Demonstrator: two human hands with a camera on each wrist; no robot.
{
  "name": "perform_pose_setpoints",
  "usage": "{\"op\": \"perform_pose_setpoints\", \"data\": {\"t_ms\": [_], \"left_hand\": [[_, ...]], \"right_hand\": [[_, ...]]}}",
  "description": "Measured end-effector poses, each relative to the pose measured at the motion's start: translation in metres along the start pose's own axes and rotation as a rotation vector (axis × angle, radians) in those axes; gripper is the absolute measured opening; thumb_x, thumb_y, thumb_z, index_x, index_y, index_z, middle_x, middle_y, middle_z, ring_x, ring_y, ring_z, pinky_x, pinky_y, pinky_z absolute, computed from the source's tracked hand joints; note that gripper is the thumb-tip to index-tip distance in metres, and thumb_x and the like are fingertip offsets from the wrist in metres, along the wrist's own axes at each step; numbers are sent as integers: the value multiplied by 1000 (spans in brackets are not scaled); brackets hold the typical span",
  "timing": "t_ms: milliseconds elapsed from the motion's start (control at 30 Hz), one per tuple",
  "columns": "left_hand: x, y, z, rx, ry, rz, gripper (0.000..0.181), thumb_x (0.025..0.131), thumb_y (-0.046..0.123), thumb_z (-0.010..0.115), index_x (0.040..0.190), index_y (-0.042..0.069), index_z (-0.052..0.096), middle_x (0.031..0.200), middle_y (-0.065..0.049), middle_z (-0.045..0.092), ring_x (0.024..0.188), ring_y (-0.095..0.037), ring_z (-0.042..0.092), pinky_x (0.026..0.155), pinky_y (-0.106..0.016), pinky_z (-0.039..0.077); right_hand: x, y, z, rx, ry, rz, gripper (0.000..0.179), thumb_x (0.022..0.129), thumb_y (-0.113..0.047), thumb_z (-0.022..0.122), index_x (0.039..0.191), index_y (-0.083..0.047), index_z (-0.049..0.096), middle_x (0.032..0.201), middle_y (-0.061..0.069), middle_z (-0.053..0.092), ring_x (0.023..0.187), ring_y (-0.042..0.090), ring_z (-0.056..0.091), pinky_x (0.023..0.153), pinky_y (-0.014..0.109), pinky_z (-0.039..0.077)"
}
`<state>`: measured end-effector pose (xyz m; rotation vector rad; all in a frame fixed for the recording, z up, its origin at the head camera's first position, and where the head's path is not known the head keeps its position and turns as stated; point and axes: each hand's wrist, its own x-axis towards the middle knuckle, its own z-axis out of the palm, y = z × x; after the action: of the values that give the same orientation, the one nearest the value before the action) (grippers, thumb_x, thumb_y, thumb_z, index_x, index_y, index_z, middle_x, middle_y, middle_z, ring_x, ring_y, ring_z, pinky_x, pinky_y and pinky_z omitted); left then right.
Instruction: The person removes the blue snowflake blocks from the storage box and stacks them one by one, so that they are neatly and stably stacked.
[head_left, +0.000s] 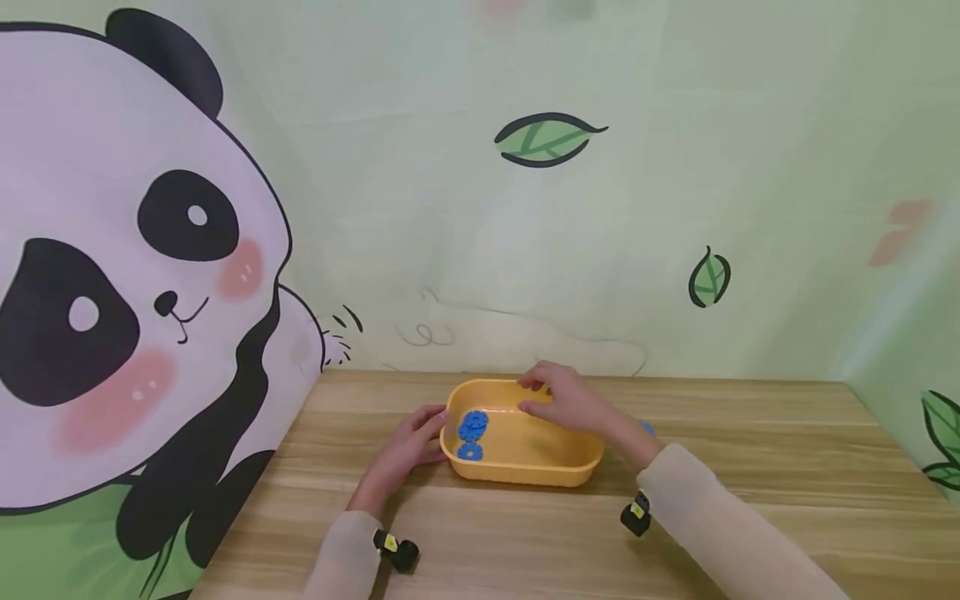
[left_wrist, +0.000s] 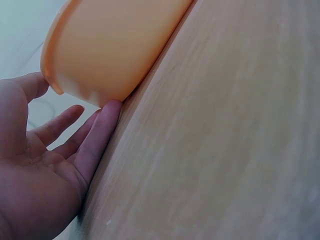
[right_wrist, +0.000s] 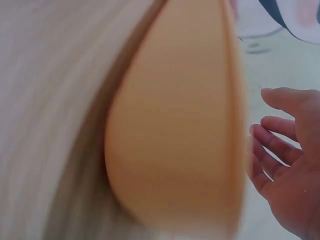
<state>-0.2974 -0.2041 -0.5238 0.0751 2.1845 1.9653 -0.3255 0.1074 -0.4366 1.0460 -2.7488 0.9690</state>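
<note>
A yellow plastic basin with rounded corners stands on the wooden table. Several blue notched discs lie inside at its left end, some overlapping. My left hand is at the basin's left end. In the left wrist view its thumb touches the rim and its extended fingers reach the lower wall. Above the right part of the basin, my right hand hovers with thumb and fingers apart and slightly bent. In the right wrist view nothing shows between those fingers.
Part of another blue piece peeks out behind the right forearm, on the table to the basin's right. A fabric backdrop with a printed panda and leaves rises along the table's back edge. Each wrist wears a small black camera.
</note>
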Motion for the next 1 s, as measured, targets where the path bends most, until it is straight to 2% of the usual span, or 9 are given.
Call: {"op": "perform_pose_setpoints", "data": {"t_ms": [100, 233, 400, 500, 633, 833, 1000], "left_hand": [[0, 1, -1, 1, 8, -2, 63, 107, 46, 61, 153, 4, 52, 152, -22, 53, 132, -36, 59, 90, -41, 64], [1, 1, -1, -1, 13, 1, 63, 107, 46, 61, 152, 3, 51, 151, -23, 54, 132, -37, 59, 90, -41, 64], [2, -1, -1, -16, -12, 16, 61, 109, 42, 60, 152, 0, 50, 150, -26, 53, 131, -38, 59, 90, -42, 64], [2, -1, -1, -25, -30, 20, 61, 109, 43, 59, 152, 0, 49, 149, -25, 54, 130, -36, 60, 90, -42, 64], [2, -1, -1, -40, -43, 16, 60, 109, 43, 59, 151, 1, 51, 148, -24, 55, 129, -35, 60, 91, -42, 64], [3, 1, 0, -35, -35, 21, 60, 109, 43, 59, 152, 1, 50, 149, -25, 54, 131, -37, 59, 91, -43, 64], [2, 1, 0, -23, -28, 16, 59, 110, 42, 58, 152, 1, 50, 151, -24, 53, 131, -37, 59, 90, -42, 64]], "right_hand": [[14, -7, 20, 15, -45, 15, 37, 99, -23, 78, 127, 0, 71, 121, 14, 71, 113, 32, 64, 100, 46, 57], [31, -11, 42, 42, -91, 17, 40, 99, -22, 77, 128, 2, 70, 125, 16, 72, 115, 31, 65, 103, 47, 56], [45, -9, 62, -44, -146, -35, 45, 97, -23, 77, 134, 3, 68, 135, 19, 67, 128, 37, 60, 114, 51, 47], [47, -8, 71, -108, -171, -82, 47, 98, -24, 76, 135, 4, 67, 141, 21, 63, 135, 40, 54, 119, 52, 42], [45, -5, 82, -154, -181, -116, 43, 99, -21, 73, 133, 5, 68, 139, 22, 64, 132, 42, 54, 116, 53, 43], [41, -4, 89, -158, -175, -90, 36, 98, -18, 74, 129, 0, 72, 132, 17, 65, 124, 36, 55, 112, 50, 47], [41, -5, 91, -156, -147, -93, 25, 96, -16, 78, 116, -3, 78, 118, 11, 67, 113, 30, 57, 104, 46, 50]]}}
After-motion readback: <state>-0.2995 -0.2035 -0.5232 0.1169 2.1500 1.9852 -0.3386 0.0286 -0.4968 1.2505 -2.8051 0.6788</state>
